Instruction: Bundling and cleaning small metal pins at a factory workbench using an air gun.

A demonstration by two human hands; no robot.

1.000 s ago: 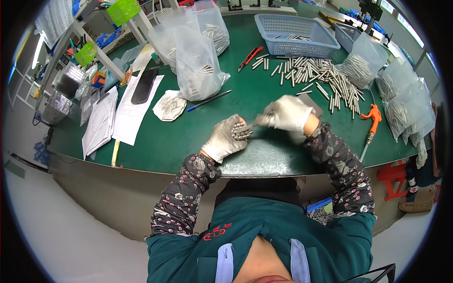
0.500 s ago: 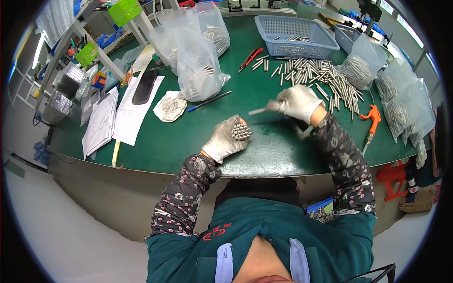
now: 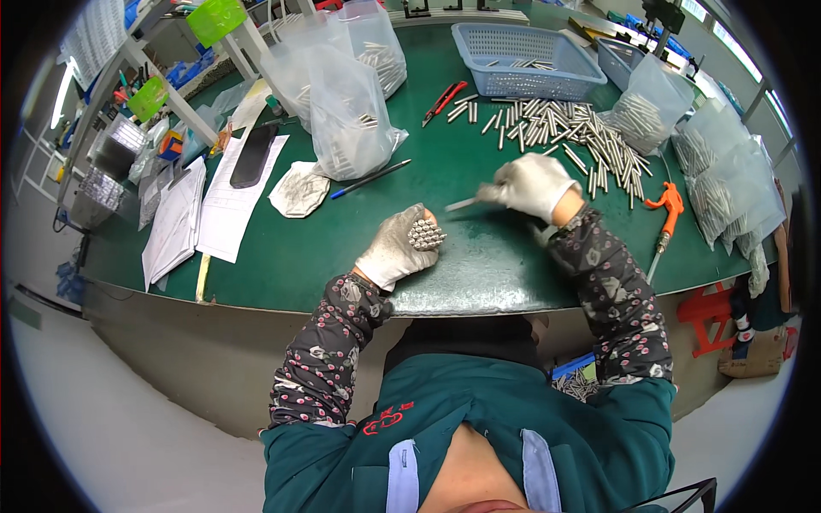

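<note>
In a worn whitish glove, my left hand [image 3: 389, 250] is closed around a bundle of metal pins [image 3: 426, 235], their round ends facing up. To its right and slightly farther off, my gloved right hand [image 3: 537, 186] pinches a single metal pin [image 3: 462, 204]. That pin points toward the bundle but stays apart from it, and is somewhat blurred. Just beyond my right hand, a loose heap of metal pins [image 3: 590, 141] is spread over the green table [image 3: 342, 278].
Behind the heap stands a blue plastic basket [image 3: 534, 84] with some pins. Bags of pins [image 3: 355, 141] stand back left, more bags [image 3: 723, 184] at right. An orange air gun [image 3: 667, 205], red cutter [image 3: 445, 103], pen [image 3: 369, 179], cloth [image 3: 298, 190] and phone [image 3: 254, 156] lie around.
The whole view has shifted slightly, moving the table's contents a little left. Both hands keep their grips, with the right hand's pin still held near the bundle.
</note>
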